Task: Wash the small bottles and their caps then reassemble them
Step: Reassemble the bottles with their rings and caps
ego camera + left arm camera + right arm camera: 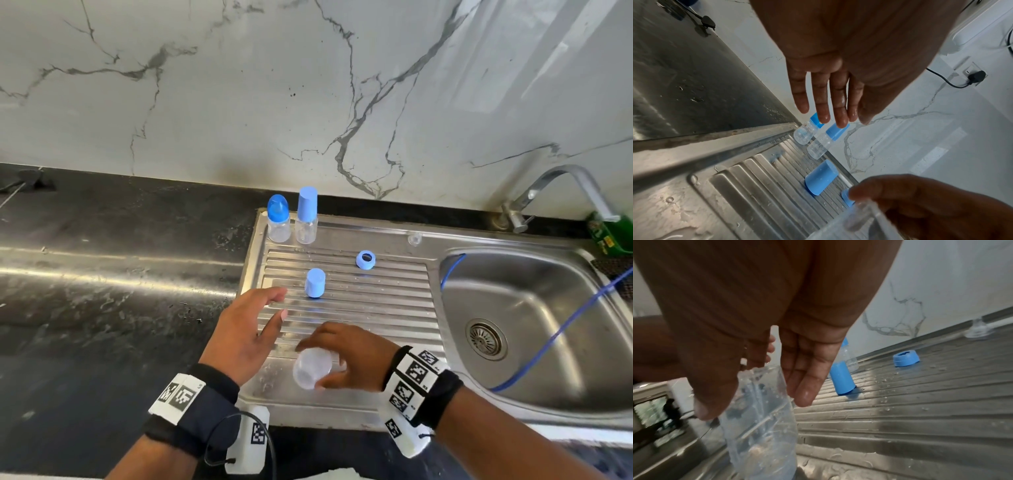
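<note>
My right hand [323,361] grips a clear, capless small bottle [310,371] over the near part of the steel drainboard [376,308]; the right wrist view shows the wet bottle [760,426] between thumb and fingers. My left hand [281,303] hovers open over the drainboard's left side, fingers [822,112] straight, holding nothing. A loose tall blue cap [315,282] stands just beyond it. A blue ring cap [365,259] and a small clear piece [414,238] lie further back. Two capped bottles [278,219] [307,216] stand at the back left corner.
The sink basin [513,308] lies to the right, with a tap [565,185] above it and a blue cord [565,329] running through it. A green item [609,233] sits behind the tap. Black countertop [102,274] extends left, and a marble wall rises behind.
</note>
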